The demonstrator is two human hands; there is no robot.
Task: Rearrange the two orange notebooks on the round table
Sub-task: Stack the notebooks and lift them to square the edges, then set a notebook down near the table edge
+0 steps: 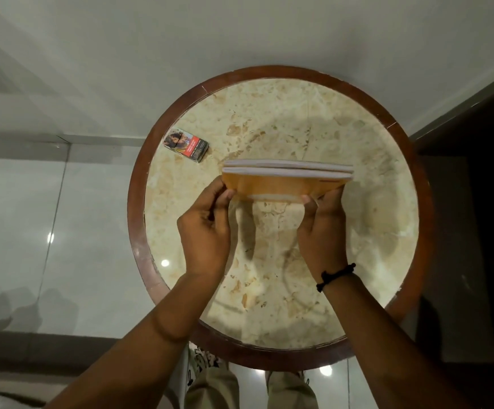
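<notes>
Two orange notebooks [284, 183] are held together as one stack, raised above the middle of the round table [269, 276] and tilted so their white page edges face up and away from me. My left hand [207, 228] grips the stack's left end. My right hand [322, 228], with a black cord on its wrist, grips the right end. The far cover of the stack is hidden.
A small printed box [186, 144] lies on the table's left side near the brown wooden rim [135, 219]. Glossy grey floor tiles surround the table. A dark wall or piece of furniture [476, 202] stands close on the right. My legs show below the table's near edge.
</notes>
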